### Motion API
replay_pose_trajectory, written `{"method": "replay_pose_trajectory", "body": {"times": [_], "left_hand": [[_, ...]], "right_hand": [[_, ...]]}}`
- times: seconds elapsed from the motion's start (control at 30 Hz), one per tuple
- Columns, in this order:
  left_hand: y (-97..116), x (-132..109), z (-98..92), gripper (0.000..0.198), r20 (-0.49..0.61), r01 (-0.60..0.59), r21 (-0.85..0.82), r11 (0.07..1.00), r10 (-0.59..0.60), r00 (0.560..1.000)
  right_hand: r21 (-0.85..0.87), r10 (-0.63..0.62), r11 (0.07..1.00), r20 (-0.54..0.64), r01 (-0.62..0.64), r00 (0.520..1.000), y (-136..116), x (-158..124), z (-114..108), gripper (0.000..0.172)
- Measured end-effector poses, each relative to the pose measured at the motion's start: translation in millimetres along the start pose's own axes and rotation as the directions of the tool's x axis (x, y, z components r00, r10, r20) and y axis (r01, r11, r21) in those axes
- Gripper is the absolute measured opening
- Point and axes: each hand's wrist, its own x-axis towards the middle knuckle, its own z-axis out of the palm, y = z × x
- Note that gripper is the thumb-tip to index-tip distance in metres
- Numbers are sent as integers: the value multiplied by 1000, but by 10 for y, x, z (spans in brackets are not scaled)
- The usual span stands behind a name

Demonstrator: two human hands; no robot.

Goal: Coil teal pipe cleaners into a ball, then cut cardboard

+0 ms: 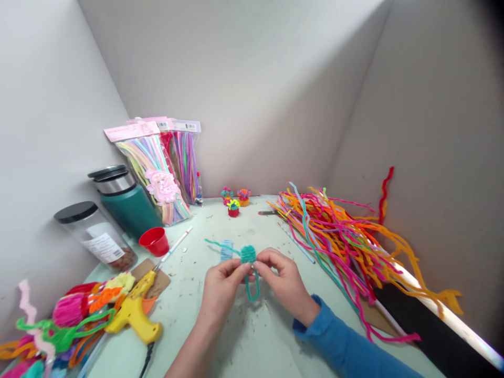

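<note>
Between my two hands is a teal pipe cleaner piece (248,254), with a tightly packed flat block at its top and a long loop hanging below. One loose teal end sticks out to the left. My left hand (226,283) pinches the block's lower left side, fingers closed. My right hand (281,275) has thumb and fingers closed at its lower right side. Just behind my left fingers lies a light blue piece (226,251) on the table, partly hidden. Farther back stand several small colourful pipe cleaner figures (233,208).
A yellow glue gun (136,310) lies at left beside a coloured pipe cleaner heap (71,320). Behind are a red cup (154,241), a clear jar (96,236), a green bottle (128,202) and packaged pipe cleaners (153,173). Loose pipe cleaners (334,231) cover the right side.
</note>
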Motion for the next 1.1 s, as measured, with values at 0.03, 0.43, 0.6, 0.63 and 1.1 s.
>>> {"method": "replay_pose_trajectory", "body": {"times": [0.03,0.43,0.6,0.63,1.1], "left_hand": [[-3,2,4,19,-12,4,-3,1000,-4,1000],[-57,36,-14,33,81,150,-351,924,-129,988],[-81,36,-3,30,84,183,-306,934,-165,983],[-75,32,4,31,74,172,-292,941,-157,985],[-109,67,-21,26,74,167,-280,945,-153,986]], "right_hand": [[12,14,1000,3,-14,1000,5,-1,1,14],[203,247,947,31,-248,968,57,30,28,21],[227,268,937,18,-265,963,42,34,35,19],[222,274,937,14,-270,962,49,33,36,19],[287,324,899,75,-332,943,66,42,28,21]]}}
